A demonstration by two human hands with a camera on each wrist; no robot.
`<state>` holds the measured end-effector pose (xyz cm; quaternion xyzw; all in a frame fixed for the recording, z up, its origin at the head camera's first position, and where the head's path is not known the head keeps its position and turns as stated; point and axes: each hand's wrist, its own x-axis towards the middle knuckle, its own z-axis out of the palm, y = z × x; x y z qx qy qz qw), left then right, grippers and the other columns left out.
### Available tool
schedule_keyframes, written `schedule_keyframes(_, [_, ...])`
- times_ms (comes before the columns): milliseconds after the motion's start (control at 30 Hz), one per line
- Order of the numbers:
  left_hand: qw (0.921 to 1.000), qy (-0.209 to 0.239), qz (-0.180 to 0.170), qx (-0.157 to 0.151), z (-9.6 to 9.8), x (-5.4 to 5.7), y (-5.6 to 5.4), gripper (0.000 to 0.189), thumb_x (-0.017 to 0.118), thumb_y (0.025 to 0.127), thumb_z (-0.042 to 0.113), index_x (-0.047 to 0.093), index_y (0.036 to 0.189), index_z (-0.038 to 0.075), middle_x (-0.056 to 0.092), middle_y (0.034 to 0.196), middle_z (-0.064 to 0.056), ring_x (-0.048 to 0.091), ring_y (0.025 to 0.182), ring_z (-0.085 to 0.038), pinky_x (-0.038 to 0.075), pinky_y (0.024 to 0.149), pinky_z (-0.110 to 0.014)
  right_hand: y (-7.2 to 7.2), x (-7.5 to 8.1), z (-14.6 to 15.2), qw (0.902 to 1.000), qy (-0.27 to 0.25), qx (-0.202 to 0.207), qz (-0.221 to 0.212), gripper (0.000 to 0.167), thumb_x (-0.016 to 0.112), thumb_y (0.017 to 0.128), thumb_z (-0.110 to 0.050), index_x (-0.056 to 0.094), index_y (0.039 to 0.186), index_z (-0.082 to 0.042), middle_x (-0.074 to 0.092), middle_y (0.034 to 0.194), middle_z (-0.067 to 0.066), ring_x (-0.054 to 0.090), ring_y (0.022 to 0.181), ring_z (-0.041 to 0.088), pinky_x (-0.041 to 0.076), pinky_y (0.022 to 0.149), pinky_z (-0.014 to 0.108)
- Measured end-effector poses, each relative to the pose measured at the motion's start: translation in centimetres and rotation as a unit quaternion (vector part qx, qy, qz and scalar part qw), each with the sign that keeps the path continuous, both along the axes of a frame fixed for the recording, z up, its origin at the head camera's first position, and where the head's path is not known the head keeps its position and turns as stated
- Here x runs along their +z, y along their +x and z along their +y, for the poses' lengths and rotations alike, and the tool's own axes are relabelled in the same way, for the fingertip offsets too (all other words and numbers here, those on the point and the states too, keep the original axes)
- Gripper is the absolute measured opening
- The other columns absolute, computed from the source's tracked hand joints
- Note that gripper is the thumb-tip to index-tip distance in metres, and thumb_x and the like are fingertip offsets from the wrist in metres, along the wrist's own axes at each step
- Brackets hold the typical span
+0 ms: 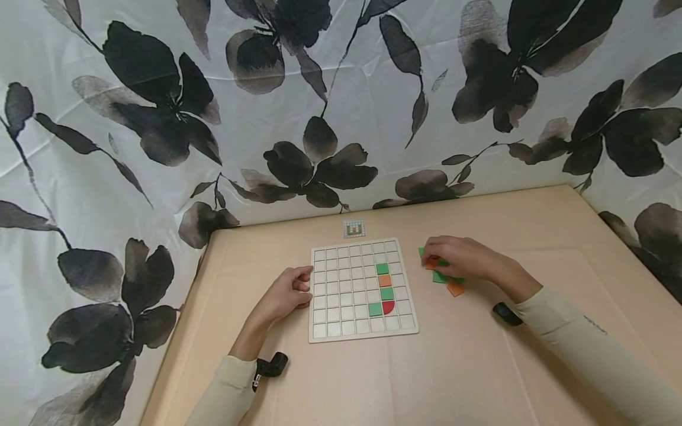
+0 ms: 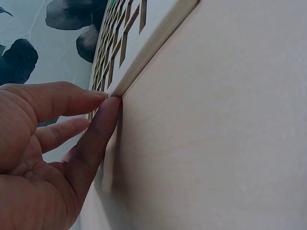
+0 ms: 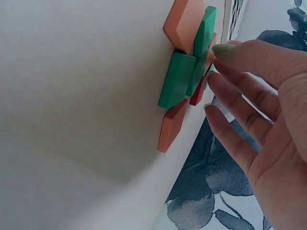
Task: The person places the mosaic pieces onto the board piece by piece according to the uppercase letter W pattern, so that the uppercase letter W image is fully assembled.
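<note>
A pale grid board (image 1: 341, 278) lies on the table. On its right part sit several green and orange squares, such as an orange tile (image 1: 385, 280), and a red tile (image 1: 388, 307) with a rounded corner. My left hand (image 1: 282, 296) is at the board's left edge; in the left wrist view its thumb and a fingertip meet at that edge. Right of the board, my right hand (image 1: 463, 257) hovers over loose tiles, its fingers bent and slightly apart. Close to these fingertips, the right wrist view shows green tiles (image 3: 177, 79), an orange tile (image 3: 172, 125) and a red tile (image 3: 197, 92).
A small card with a printed pattern (image 1: 354, 228) lies just beyond the board. Behind the wooden table (image 1: 458, 367) hangs a white cloth (image 1: 373, 100) with dark flowers. Black wrist cameras, one a black device (image 1: 272, 364), sit at both sleeves.
</note>
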<state>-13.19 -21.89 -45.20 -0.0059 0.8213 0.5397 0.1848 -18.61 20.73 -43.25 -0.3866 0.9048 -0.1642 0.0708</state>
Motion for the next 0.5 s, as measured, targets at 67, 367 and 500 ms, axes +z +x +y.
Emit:
schedule_keyframes(67, [1.0, -0.001, 0.001, -0.002, -0.01, -0.06, 0.01, 0.07, 0.066, 0.086, -0.017, 0.045, 0.151, 0.002, 0.043, 0.12, -0.014, 0.046, 0.097, -0.022, 0.056, 0.067, -0.028, 0.02, -0.1, -0.01, 1.0, 0.0, 0.0, 0.002, 0.017, 0.08, 0.088, -0.01, 0.073, 0.101, -0.019, 0.062, 0.1, -0.005, 0.059, 0.089, 0.017, 0.052, 0.071, 0.033])
schedule_keyframes(367, [1.0, -0.001, 0.007, -0.005, -0.09, -0.18, 0.0, 0.069, 0.064, 0.087, -0.017, 0.044, 0.151, 0.001, 0.043, 0.119, -0.015, 0.046, 0.097, -0.023, 0.056, 0.067, -0.029, -0.13, -0.47, -0.02, 0.9997, 0.015, -0.002, 0.022, 0.019, 0.081, 0.086, -0.008, 0.073, 0.1, -0.018, 0.062, 0.099, -0.005, 0.059, 0.088, 0.016, 0.051, 0.069, 0.03])
schedule_keyframes(500, [1.0, -0.001, 0.008, -0.005, -0.12, -0.11, 0.06, 0.07, 0.064, 0.087, -0.017, 0.044, 0.152, 0.0, 0.043, 0.119, -0.015, 0.046, 0.097, -0.022, 0.056, 0.067, -0.028, -0.19, -0.57, -0.08, 0.9994, 0.024, -0.005, 0.027, 0.02, 0.081, 0.086, -0.008, 0.075, 0.102, -0.017, 0.063, 0.099, -0.004, 0.057, 0.089, 0.016, 0.052, 0.068, 0.03])
